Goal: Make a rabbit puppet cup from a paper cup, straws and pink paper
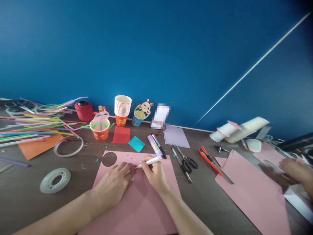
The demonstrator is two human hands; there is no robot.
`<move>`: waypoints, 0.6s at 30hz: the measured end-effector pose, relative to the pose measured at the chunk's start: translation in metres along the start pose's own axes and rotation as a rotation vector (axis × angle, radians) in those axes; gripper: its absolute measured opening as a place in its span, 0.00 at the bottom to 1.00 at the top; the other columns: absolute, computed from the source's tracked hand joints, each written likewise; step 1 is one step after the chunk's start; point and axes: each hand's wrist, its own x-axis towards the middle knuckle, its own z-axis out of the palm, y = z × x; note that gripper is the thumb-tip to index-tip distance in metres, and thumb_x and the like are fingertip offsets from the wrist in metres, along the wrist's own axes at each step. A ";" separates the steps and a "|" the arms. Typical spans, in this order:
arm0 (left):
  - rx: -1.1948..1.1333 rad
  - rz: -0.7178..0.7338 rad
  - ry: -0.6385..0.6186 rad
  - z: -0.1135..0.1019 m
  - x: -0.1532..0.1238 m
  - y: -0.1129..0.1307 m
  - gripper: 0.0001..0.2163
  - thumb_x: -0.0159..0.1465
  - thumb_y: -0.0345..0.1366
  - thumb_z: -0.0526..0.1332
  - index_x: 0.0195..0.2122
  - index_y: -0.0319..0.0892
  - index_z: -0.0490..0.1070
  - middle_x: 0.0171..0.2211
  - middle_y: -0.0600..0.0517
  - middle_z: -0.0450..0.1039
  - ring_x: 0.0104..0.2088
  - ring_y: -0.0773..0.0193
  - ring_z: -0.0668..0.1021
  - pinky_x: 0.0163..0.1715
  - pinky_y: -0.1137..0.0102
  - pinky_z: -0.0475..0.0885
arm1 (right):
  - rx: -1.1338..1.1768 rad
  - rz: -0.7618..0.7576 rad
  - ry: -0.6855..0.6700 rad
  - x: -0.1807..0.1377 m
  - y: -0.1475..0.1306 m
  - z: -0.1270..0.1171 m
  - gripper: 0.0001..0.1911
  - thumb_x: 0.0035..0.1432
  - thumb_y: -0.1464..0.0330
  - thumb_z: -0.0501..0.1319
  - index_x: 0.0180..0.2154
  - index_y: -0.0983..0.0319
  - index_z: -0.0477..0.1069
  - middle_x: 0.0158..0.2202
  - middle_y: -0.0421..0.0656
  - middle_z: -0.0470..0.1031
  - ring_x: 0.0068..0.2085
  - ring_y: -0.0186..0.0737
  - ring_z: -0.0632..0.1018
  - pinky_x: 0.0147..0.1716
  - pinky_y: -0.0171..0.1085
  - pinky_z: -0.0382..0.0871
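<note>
A white marker (153, 160) is gripped in my right hand (156, 176), its tip pointing left and down. At that tip, close to my left fingers, is a small red spot (135, 167). My left hand (114, 181) rests on a large pink sheet (146, 209), fingers bent and pressed together. A small white bit (132, 179) shows beside its fingers; the rest of what they press on is hidden. The sheet has a round cut-out (109, 159) at its upper left corner.
Right of the sheet lie a craft knife (182, 164), black scissors (189, 163) and a red utility knife (215, 163). Left are clear tape (55, 180) and straws (31, 130). Stacked paper cups (123, 111) stand behind. Another person's hand (294, 168) is far right.
</note>
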 end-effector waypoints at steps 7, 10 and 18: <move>0.000 0.008 0.018 -0.002 -0.001 0.001 0.15 0.62 0.30 0.49 0.49 0.42 0.65 0.48 0.45 0.66 0.45 0.55 0.69 0.42 0.59 0.69 | 0.000 0.011 0.019 0.000 0.000 0.000 0.10 0.59 0.66 0.52 0.28 0.63 0.66 0.26 0.43 0.71 0.29 0.37 0.73 0.26 0.32 0.64; 0.002 0.005 0.021 -0.001 -0.001 0.001 0.15 0.62 0.30 0.49 0.49 0.42 0.65 0.48 0.45 0.66 0.45 0.54 0.69 0.42 0.59 0.69 | 0.001 0.015 0.019 0.000 0.001 0.001 0.10 0.59 0.66 0.52 0.28 0.63 0.66 0.27 0.43 0.71 0.29 0.37 0.73 0.27 0.32 0.64; -0.023 0.001 0.021 0.002 -0.001 0.000 0.15 0.62 0.31 0.50 0.49 0.43 0.65 0.47 0.46 0.66 0.46 0.55 0.69 0.43 0.59 0.68 | 0.012 0.000 0.035 0.000 0.001 0.000 0.10 0.58 0.66 0.53 0.28 0.63 0.67 0.26 0.42 0.72 0.28 0.38 0.73 0.24 0.32 0.64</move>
